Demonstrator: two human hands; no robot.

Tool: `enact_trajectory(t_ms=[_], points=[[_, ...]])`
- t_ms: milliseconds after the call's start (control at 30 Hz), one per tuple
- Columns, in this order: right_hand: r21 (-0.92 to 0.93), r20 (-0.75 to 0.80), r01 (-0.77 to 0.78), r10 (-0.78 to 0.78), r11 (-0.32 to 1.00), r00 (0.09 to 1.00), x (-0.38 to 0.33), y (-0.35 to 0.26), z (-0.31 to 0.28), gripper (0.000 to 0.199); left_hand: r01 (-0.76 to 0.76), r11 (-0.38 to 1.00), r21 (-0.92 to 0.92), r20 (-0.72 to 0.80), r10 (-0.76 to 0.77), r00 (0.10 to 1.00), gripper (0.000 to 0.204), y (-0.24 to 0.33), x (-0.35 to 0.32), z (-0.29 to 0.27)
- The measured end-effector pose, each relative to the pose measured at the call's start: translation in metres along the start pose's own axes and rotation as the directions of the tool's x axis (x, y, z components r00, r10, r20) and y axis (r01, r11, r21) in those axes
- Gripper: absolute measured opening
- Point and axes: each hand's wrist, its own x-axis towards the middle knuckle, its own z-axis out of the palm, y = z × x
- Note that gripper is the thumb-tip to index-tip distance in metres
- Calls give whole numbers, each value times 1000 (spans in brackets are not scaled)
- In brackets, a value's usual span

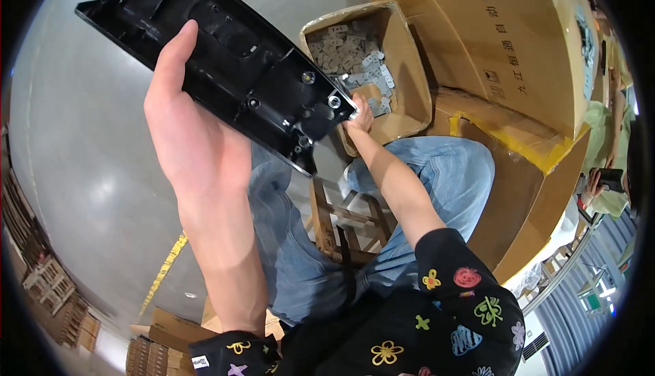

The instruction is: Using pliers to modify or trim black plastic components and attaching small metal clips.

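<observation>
My left hand (198, 130) is closed around the long edge of a black plastic housing (225, 48), its thumb lying across the hollow inner side. The housing is tilted and shows ribs, screw posts and a few metal fittings, with a shiny metal piece at its right end. Beyond that end is my right hand (360, 114), at the near side of an open cardboard box (411, 69). Its fingers look curled, but the housing partly covers them and what they hold cannot be made out. Inside the box lie many small grey metal plates (344, 52), some lighter and shinier.
A large cardboard carton (505, 28) stands at the right, above another carton edged with yellow tape (518, 147). A wooden stool (324, 219) is between my knees. Yellow tape (164, 273) marks the grey floor. Another person (604, 164) at far right holds a dark object.
</observation>
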Motion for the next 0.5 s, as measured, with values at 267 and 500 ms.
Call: enact_trajectory(t_ms=[267, 500], points=[[458, -228, -193, 325, 868, 918, -20, 0, -136, 25, -8, 986, -167, 198, 41, 979, 20, -11, -9, 29], [885, -180, 147, 33, 443, 983, -119, 10, -282, 19, -361, 847, 390, 477, 150, 866, 25, -40, -69, 40]])
